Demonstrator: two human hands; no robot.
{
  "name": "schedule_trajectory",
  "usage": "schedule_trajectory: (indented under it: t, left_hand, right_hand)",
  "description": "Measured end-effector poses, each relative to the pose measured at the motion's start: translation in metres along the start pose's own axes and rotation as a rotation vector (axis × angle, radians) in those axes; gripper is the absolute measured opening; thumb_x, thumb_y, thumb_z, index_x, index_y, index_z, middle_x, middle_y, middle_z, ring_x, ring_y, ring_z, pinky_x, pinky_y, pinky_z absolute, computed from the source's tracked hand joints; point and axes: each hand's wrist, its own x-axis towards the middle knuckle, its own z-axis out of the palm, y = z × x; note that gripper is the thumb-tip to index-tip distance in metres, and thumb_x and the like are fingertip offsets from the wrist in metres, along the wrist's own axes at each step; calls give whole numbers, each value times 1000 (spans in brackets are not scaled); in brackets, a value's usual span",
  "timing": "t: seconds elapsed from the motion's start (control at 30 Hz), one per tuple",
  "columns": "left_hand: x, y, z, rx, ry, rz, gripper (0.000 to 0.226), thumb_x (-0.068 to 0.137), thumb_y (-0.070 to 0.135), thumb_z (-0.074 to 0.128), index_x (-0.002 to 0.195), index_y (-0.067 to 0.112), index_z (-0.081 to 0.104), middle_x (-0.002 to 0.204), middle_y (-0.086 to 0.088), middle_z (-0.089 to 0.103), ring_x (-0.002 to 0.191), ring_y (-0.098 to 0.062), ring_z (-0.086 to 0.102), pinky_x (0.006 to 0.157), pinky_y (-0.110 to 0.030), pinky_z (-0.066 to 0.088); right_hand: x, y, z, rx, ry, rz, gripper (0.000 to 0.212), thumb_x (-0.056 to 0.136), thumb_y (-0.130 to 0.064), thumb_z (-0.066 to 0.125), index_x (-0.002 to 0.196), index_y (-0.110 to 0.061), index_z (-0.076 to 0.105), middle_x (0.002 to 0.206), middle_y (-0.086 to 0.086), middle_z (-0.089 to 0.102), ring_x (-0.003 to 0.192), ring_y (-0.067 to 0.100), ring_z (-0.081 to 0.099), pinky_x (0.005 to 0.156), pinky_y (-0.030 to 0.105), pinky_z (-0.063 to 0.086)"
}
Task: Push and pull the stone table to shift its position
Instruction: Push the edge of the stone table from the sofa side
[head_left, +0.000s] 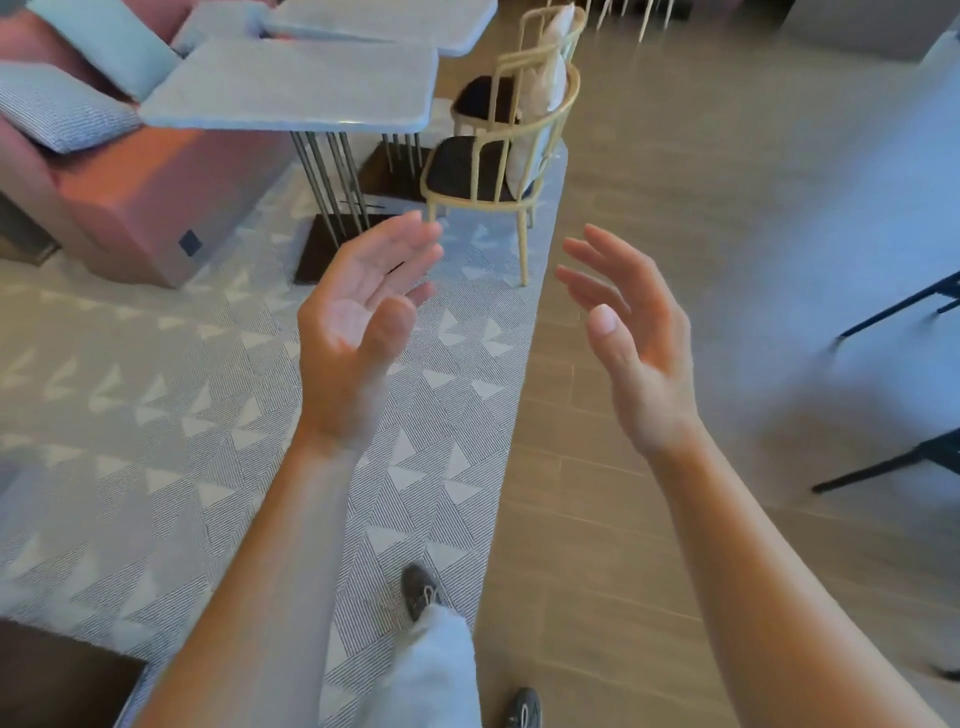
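A grey speckled stone table (291, 88) stands at the upper left on thin metal legs with a dark base plate (332, 249). A second stone table (384, 23) sits just behind it. My left hand (358, 312) is raised in the middle of the view, palm turned inward, fingers spread, holding nothing. My right hand (628, 338) is raised opposite it, palm facing left, also empty. Both hands are in the air well short of the table, touching nothing.
A pink sofa (130, 208) with grey cushions lines the left. Two cream metal chairs (493, 166) with dark seats stand right of the tables. A patterned grey rug (156, 415) covers the left floor, wood-look tiles the right. Dark furniture legs (893, 312) are at right.
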Motion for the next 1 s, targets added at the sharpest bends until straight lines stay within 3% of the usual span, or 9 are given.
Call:
schedule_trajectory:
  t: [0.17, 0.4, 0.6, 0.8, 1.0]
  left_hand:
    - [85, -47, -37, -2, 39, 31, 70, 81, 78, 73, 135, 35, 67, 143, -2, 70, 140, -32, 63, 115, -51, 51]
    - [219, -80, -96, 25, 51, 53, 76, 78, 81, 72, 135, 32, 64, 142, 0, 69, 140, -30, 63, 115, -50, 51]
    - [303, -111, -128, 47, 49, 62, 70, 80, 80, 72, 133, 34, 66, 140, 2, 70, 139, -30, 64, 113, -47, 51]
    - [395, -162, -147, 75, 68, 60, 69, 79, 79, 73, 131, 35, 67, 138, 3, 71, 138, -31, 65, 115, -50, 51]
    - [495, -192, -167, 124, 94, 59, 68, 82, 75, 75, 133, 31, 67, 139, 0, 71, 139, -31, 64, 118, -57, 48]
  right_hand:
    - [93, 50, 30, -20, -31, -26, 89, 89, -74, 62, 147, -8, 50, 147, 15, 61, 132, 27, 66, 114, 45, 51]
    - [222, 96, 82, 17, -9, -24, 96, 91, -71, 63, 150, 3, 47, 148, 20, 60, 131, 31, 66, 111, 43, 53]
    - [304, 132, 108, 15, -23, -20, 95, 91, -72, 61, 150, 1, 48, 147, 16, 61, 129, 26, 68, 106, 32, 55]
    - [401, 187, 127, -16, -69, -62, 95, 90, -74, 60, 149, 0, 49, 147, 17, 61, 131, 26, 67, 112, 41, 54]
    - [514, 226, 147, 22, -101, -56, 96, 89, -77, 57, 149, -3, 51, 148, 11, 62, 132, 21, 66, 111, 36, 53]
